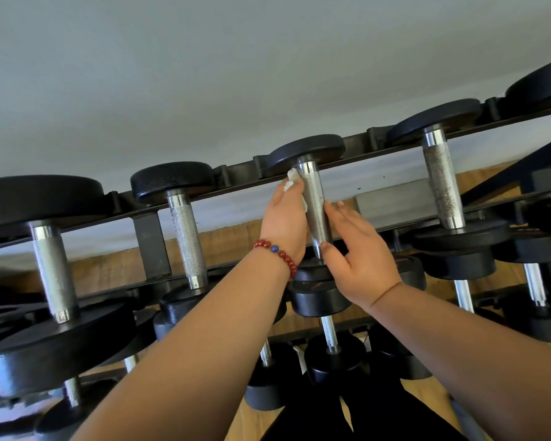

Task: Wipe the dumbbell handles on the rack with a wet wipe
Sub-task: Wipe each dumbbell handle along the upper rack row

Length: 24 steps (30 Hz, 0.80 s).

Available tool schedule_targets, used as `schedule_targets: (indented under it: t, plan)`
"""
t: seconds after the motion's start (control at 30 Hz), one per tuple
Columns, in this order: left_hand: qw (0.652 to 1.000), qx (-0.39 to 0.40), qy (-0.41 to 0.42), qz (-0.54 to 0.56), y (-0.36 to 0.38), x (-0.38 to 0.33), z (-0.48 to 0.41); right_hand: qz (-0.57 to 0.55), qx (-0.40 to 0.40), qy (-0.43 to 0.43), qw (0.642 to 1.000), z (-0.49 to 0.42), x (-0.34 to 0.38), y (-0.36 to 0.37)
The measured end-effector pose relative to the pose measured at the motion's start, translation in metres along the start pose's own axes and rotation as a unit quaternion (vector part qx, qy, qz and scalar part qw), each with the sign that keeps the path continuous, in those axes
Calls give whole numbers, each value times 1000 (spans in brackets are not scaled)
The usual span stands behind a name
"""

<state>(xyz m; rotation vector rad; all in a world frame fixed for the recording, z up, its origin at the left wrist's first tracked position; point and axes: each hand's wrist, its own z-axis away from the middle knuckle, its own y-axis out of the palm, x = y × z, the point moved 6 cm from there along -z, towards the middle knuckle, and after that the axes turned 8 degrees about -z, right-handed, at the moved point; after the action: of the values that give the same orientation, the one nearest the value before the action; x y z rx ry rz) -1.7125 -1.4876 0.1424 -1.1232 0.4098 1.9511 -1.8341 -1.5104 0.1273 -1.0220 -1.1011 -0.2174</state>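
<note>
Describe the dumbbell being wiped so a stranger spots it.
On the black rack, top row, take the third dumbbell from the left. Only its handle has a white wet wipe pressed on by the left hand, with the right hand opposite.

Your left hand (283, 218) lies left of the middle handle (314, 198), with the wet wipe (291, 179) between them. Your right hand (360, 259) lies on its right.

- You face a black rack (150, 243) with long rails stacked in tiers.
- On your top tier, dumbbells (186, 240) sit side by side, heads on the rails.
- Below them, lower dumbbells (331, 354) fill the other tiers.
</note>
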Motion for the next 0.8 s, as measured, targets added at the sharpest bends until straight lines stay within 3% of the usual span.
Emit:
schedule_targets:
  t: [0.1, 0.27, 0.8]
  plan:
    - [996, -13, 43, -77, 1, -1, 0, -3, 3, 2, 1000, 0, -2, 0]
    - [991, -66, 97, -71, -16, 11, 0, -16, 2, -5, 1000, 1, 1, -1]
    - [988, -39, 110, -99, -6, 2, -4, -25, 3, -5, 1000, 0, 0, 0]
